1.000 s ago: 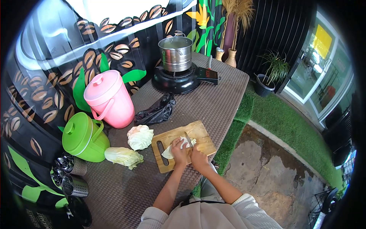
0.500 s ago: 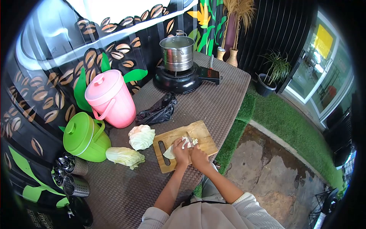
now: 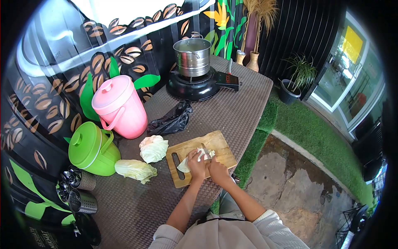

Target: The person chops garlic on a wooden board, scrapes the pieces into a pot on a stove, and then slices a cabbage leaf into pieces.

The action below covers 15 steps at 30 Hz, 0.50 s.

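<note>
A wooden cutting board (image 3: 222,143) lies on the table with pale cabbage (image 3: 183,167) on it. My left hand (image 3: 196,164) is closed over the cabbage and presses it to the board. In my right hand (image 3: 217,170) is a knife (image 3: 204,147), its handle hidden by my fingers and its blade against the cabbage. Small chopped bits (image 3: 212,152) lie beside the blade. Left of the board sit a round cabbage piece (image 3: 154,148) and a napa cabbage (image 3: 136,170).
A steel pot (image 3: 192,57) stands on a black portable stove (image 3: 192,88) at the back. A black plastic bag (image 3: 172,118), a pink lidded bucket (image 3: 122,110) and a green one (image 3: 94,149) stand left. Utensil holders (image 3: 83,202) are nearer. The table's edge (image 3: 253,141) is right.
My right hand and the knife have shifted very slightly on the cabbage. My left hand stays in nearly the same place.
</note>
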### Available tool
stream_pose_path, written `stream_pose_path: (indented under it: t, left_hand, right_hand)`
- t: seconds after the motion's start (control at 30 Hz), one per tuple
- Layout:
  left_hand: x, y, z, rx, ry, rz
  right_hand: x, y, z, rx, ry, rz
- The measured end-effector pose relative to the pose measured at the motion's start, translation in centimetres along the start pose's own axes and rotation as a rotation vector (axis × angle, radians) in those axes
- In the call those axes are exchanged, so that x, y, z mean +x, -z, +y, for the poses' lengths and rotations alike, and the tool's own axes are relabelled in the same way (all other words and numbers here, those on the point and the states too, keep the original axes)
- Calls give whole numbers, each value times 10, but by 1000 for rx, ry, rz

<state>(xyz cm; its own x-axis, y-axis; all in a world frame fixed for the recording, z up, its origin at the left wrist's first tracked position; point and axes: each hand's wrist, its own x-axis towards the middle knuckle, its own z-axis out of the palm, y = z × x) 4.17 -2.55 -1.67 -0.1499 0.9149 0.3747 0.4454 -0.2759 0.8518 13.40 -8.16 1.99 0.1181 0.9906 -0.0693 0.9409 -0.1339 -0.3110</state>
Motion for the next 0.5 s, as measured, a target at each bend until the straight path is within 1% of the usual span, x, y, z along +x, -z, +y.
stream_pose_path:
  t: [0.07, 0.17, 0.23, 0.27, 0.33, 0.37, 0.43, 0.5]
  left_hand:
    - [1, 1, 1, 15, -31, 11]
    - [2, -3, -9, 28, -85, 25]
    - [3, -3, -11, 27, -112, 28]
    - [3, -4, -12, 23, -111, 32]
    - [0, -4, -10, 18, -110, 28]
    - [0, -4, -7, -3, -77, 24]
    - [1, -5, -8, -21, -45, 24]
    - [1, -4, -7, -18, -63, 36]
  right_hand:
    - [-5, 4, -2, 7, 16, 1]
    - [-20, -21, -5, -15, -30, 20]
    - [-20, -37, -10, -165, -38, 156]
    - [-16, -42, -6, -164, -38, 156]
    - [-5, -18, -9, -85, -26, 116]
    - [1, -11, -5, -84, -30, 118]
    - [10, -2, 9, -74, 91, 65]
    - [7, 0, 13, -87, 117, 36]
